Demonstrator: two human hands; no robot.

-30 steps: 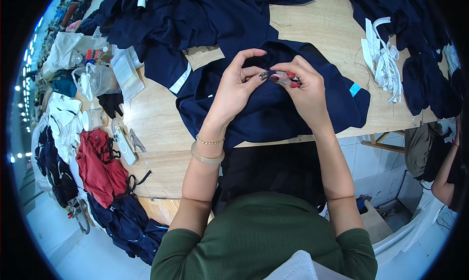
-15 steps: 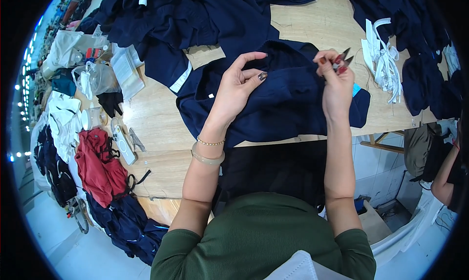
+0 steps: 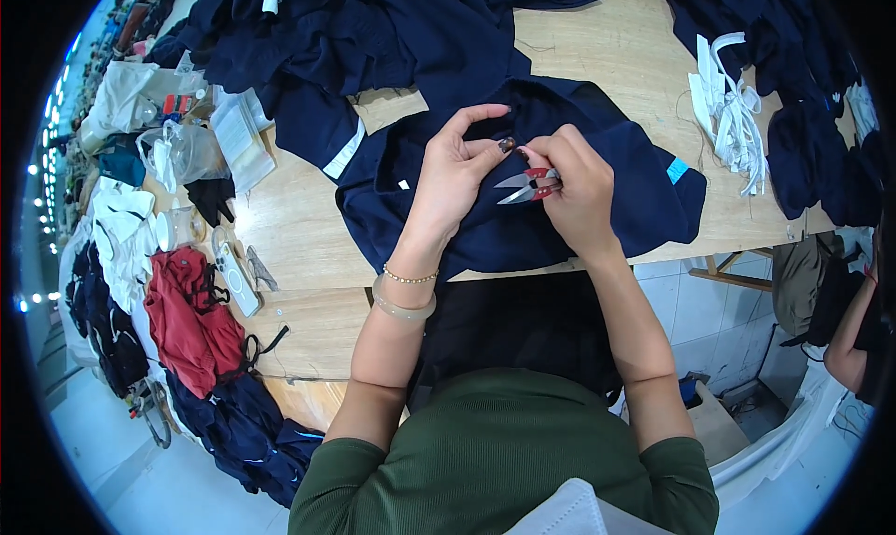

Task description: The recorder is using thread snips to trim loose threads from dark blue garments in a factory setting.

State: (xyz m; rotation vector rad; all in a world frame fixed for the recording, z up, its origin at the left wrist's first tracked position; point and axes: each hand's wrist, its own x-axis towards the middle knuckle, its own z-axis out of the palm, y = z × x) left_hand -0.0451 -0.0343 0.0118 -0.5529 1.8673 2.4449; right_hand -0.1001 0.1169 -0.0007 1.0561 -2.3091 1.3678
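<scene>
A navy garment [image 3: 597,194] with an elastic-looking waistband and a light blue tag [image 3: 677,169] lies spread on the table in front of me. My left hand [image 3: 457,166] is at its waistband; thumb and forefinger curve apart at the tips, while the other fingers are tucked in, seemingly gripping the cloth. Close beside that thumb, my right hand [image 3: 574,185] pinches its thumb and forefinger together at the fabric. Whether a thread is between them is too small to see. Red-handled thread snips [image 3: 530,188] are held in the same right hand, blades pointing left.
More navy garments [image 3: 327,40] are heaped at the far side and right. White strips [image 3: 733,115] lie right of my work. To the left are a phone [image 3: 235,278], a red bag [image 3: 187,320], plastic bags [image 3: 191,152] and papers [image 3: 245,138]. Someone's arm [image 3: 851,344] shows at the far right.
My right hand has come left and slightly down, from the garment's right side to beside my left thumb. The snips now point left instead of right. My left hand has barely moved.
</scene>
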